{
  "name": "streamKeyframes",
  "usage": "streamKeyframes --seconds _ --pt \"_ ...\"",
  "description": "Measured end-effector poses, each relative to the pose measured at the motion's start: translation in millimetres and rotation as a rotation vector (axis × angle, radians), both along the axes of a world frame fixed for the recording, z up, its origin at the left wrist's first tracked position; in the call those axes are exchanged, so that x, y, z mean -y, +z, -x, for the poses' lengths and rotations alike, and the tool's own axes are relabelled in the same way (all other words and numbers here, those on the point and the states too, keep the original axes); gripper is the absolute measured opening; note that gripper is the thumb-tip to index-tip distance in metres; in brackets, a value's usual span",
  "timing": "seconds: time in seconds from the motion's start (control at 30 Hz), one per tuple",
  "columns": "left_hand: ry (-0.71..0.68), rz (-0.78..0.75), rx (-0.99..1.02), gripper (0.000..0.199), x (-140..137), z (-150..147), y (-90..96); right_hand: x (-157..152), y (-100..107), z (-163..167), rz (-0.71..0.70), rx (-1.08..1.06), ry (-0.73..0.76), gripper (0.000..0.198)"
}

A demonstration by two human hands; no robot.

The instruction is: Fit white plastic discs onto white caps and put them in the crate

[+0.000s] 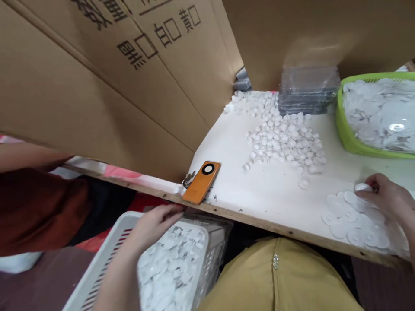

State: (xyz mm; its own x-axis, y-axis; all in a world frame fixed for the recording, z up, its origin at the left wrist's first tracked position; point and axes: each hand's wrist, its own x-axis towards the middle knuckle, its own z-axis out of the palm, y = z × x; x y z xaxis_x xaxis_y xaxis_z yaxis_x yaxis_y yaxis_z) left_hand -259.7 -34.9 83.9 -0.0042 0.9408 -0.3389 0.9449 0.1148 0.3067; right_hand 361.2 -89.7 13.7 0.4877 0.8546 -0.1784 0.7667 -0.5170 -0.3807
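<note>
At the right of the table, my right hand (pixel 385 196) is closed in a pinch on a small white round piece (pixel 363 187). Just below and left of it lies a loose spread of flat, clear-white discs (pixel 356 220), several overlapping. My left hand (pixel 157 226) hovers over a white plastic basket (pixel 125 222) beside the table edge, its fingers stretched out and nothing visible in them. Many white pieces (pixel 171 263) fill that basket. A heap of small white round pieces (pixel 285 138) covers the middle of the table.
Cardboard panels (pixel 155 90) wall off the left and back. An orange phone (pixel 201 182) and keys (pixel 188 179) lie at the front edge. Stacked grey pieces in clear plastic (pixel 308 93) and a green basket (pixel 343 129) of white discs stand behind. Another person's arm (pixel 32 156) shows at left.
</note>
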Motion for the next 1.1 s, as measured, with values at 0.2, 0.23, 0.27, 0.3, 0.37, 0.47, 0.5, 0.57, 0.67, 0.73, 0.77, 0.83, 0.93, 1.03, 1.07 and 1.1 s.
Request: streamKeyframes --seconds 0.2,0.23,0.27,0.3,0.37,0.47,0.5,0.57,0.67,0.73,0.77,0.83,0.93,1.03,1.07,1.1 --pt "-0.037 -0.161 0.105 0.041 -81 -143 -22.7 14 7 28 -0.173 -0.075 0.013 0.03" --pt "-0.05 -0.131 0.124 0.041 -93 -159 -28.4 19 10 33 -0.183 -0.099 -0.005 0.029" --pt "-0.068 -0.1 0.149 0.04 -102 -172 -34.1 24 12 39 -0.189 -0.131 -0.029 0.028" --pt "-0.086 -0.079 0.176 0.037 -107 -180 -39.5 29 13 43 -0.191 -0.167 -0.054 0.028" --pt "-0.117 -0.053 0.212 0.03 -109 -188 -49.2 38 15 51 -0.182 -0.237 -0.097 0.03" --pt "-0.184 -0.109 0.242 0.022 -90 -189 -61.4 41 13 63 -0.21 -0.324 -0.131 0.036" --pt "-0.226 -0.158 0.256 0.021 -81 -190 -65.0 40 12 68 -0.235 -0.363 -0.134 0.038" --pt "-0.333 -0.25 0.306 0.031 -61 -195 -71.5 33 11 80 -0.28 -0.454 -0.122 0.04" --pt "-0.479 -0.263 0.414 0.034 -40 -215 -78.7 21 13 104 -0.273 -0.615 -0.088 0.04" --pt "-0.578 -0.237 0.473 0.025 -34 -233 -81.4 13 15 122 -0.23 -0.734 -0.076 0.041" --pt "-0.624 -0.227 0.486 0.021 -33 -242 -82.3 10 15 131 -0.205 -0.797 -0.074 0.042" --pt "-0.69 -0.201 0.48 0.022 -33 -258 -83.4 4 16 150 -0.149 -0.919 -0.074 0.043" --pt "-0.703 -0.161 0.445 0.024 -33 -270 -84.6 -3 12 174 -0.065 -1.059 -0.093 0.045" --pt "-0.707 -0.159 0.449 0.026 -32 -271 -85.7 -10 4 191 -0.02 -1.099 -0.125 0.043" --pt "-0.714 -0.162 0.451 0.026 -31 -271 -85.9 -12 2 194 -0.009 -1.089 -0.133 0.042" --pt "-0.721 -0.162 0.451 0.027 -31 -270 -86.1 -14 1 197 0.004 -1.073 -0.137 0.04"
